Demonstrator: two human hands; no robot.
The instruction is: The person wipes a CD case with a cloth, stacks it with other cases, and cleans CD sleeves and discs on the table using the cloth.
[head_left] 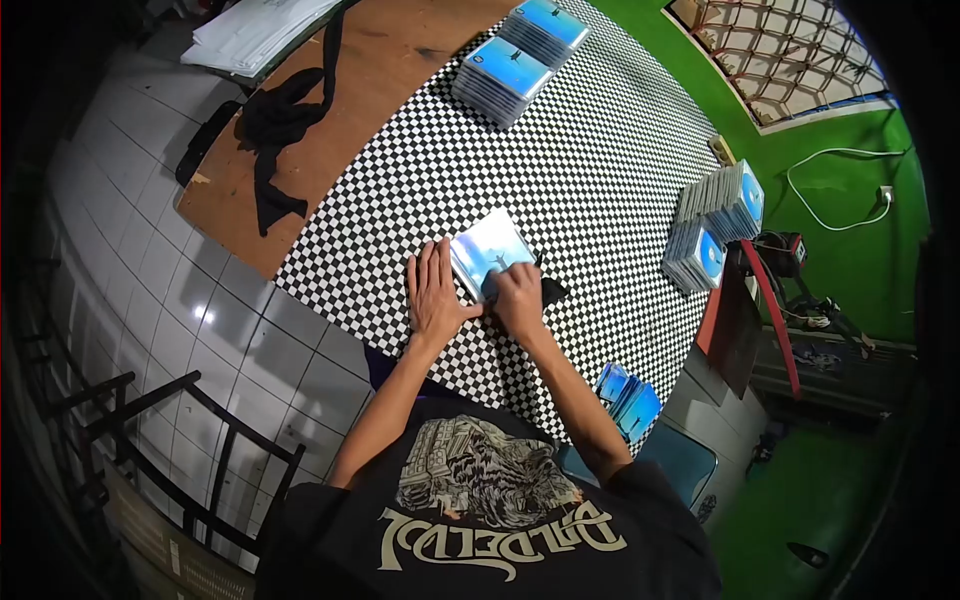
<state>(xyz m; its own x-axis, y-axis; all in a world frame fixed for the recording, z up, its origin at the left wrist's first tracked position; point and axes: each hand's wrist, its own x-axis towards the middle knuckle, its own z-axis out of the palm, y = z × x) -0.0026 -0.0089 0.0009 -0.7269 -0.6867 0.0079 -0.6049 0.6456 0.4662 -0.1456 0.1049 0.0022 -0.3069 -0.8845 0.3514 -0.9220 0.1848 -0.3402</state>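
I take the thin blue-and-white case (492,243) as my landmark: it lies flat, picture side up, on the checkered worktop (395,215), just in front of the wearer. My left hand (433,297) is laid out flat along the case's left side, fingers spread and thumb turned in toward its near edge, I judge as a fence to stop it sliding. My right hand (519,301) is curled closed over its near right part, bunched around what looks like a dark cloth (553,291); the fingertips are hidden, so I cannot tell how hard they press. Other case stacks (503,82) sit well beyond the landmark, disc-topped stacks (692,262) well to its right, and blue printed pieces (637,408) nearer and right, probably spaced so both hands have elbow room.
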